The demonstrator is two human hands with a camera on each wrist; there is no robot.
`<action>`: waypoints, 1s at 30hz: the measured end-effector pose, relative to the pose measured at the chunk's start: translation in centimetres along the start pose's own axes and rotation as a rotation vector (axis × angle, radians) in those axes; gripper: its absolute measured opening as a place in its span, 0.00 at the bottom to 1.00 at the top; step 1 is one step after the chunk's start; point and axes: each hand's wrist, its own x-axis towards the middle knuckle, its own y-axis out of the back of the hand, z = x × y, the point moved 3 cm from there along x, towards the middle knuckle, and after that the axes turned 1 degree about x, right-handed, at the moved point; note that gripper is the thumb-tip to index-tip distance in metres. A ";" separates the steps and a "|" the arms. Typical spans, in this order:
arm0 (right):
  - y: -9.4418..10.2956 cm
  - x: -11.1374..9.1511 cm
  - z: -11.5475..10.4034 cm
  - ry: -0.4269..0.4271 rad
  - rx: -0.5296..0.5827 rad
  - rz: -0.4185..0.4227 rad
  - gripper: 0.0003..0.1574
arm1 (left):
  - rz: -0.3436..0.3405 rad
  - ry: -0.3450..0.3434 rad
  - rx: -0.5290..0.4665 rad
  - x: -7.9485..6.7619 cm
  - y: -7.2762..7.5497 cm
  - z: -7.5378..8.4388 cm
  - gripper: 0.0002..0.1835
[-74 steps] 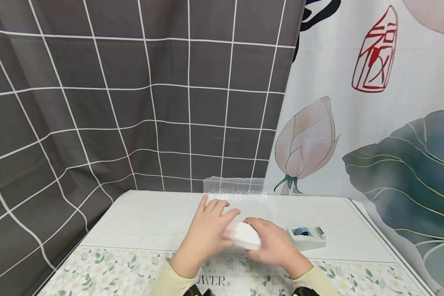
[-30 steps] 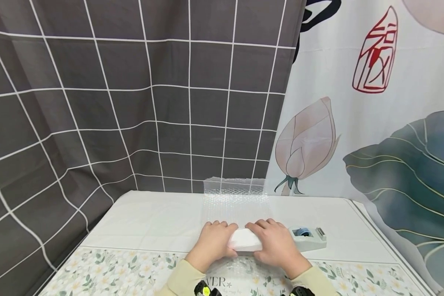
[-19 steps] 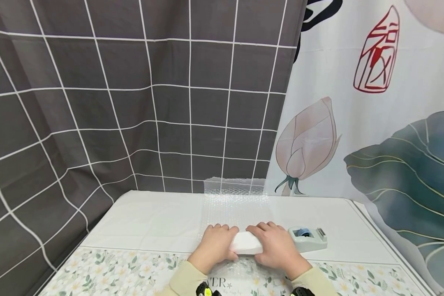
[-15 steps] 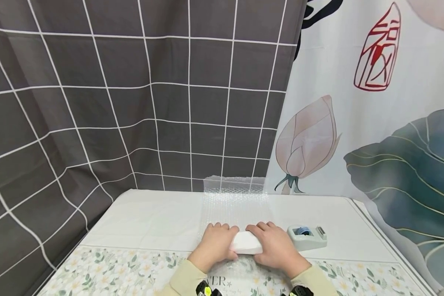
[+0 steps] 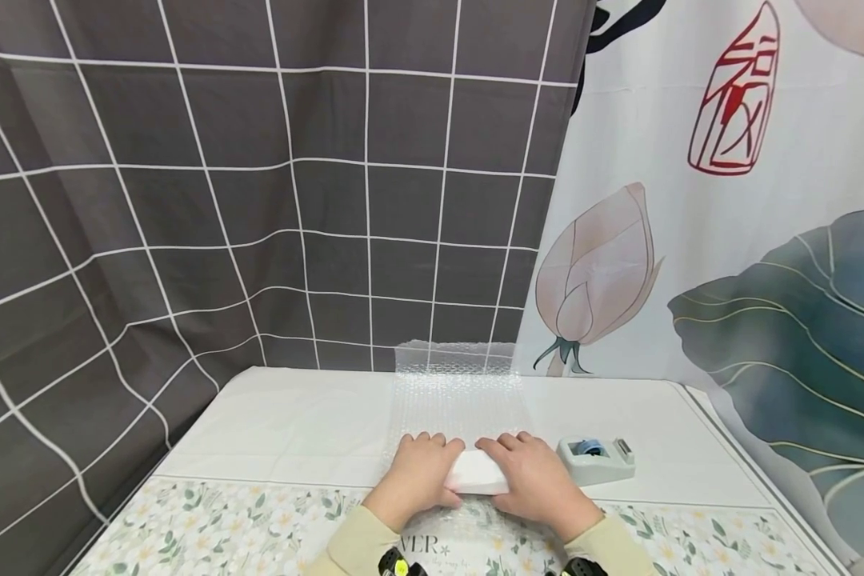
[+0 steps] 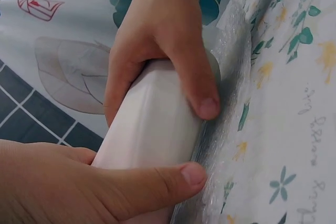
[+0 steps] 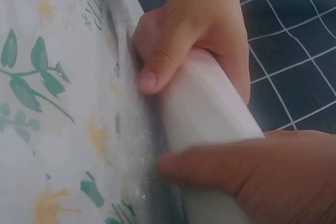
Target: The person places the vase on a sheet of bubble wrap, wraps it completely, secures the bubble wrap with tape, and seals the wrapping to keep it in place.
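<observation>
A smooth white box with rounded edges (image 5: 478,474) lies crosswise on a sheet of clear bubble wrap (image 5: 461,400). My left hand (image 5: 419,474) grips its left end, thumb along the near side and fingers over the far side. At the other end, my right hand (image 5: 535,478) holds it in the same way. Both thumbs show against the box's near face in the left wrist view, where bubble wrap lies beside the box's lower edge. What exactly the box is, I cannot tell, since the hands cover its ends.
A pale tape dispenser (image 5: 596,462) with a blue roll stands just right of my right hand. The table cover (image 5: 223,520) is white at the back and flowered in front. Behind hang a grey checked curtain (image 5: 331,200) and a white printed one (image 5: 655,344).
Earlier, my left hand had its fingers spread at the box, which sat at a slant. The box is now straighter and slightly nearer me, both ends held. In the last half second little has moved.
</observation>
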 end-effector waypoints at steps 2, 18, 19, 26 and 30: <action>0.2 0.0 -0.1 -0.006 -0.004 -0.022 0.52 | -0.003 -0.001 -0.008 -0.2 0.1 0.0 0.44; 2.2 -0.7 -1.8 -0.130 0.013 -0.293 0.79 | -0.117 -0.025 -0.088 -1.5 0.9 0.7 0.67; 2.3 -0.8 -1.9 -0.132 0.009 -0.303 0.79 | -0.131 -0.023 -0.092 -1.6 0.9 0.8 0.68; 2.5 -0.7 -2.2 -0.153 -0.016 -0.373 0.79 | -0.134 -0.021 -0.073 -1.8 1.1 1.1 0.66; 2.4 -0.7 -2.2 -0.161 -0.018 -0.394 0.77 | -0.132 -0.026 -0.069 -1.8 1.2 1.1 0.59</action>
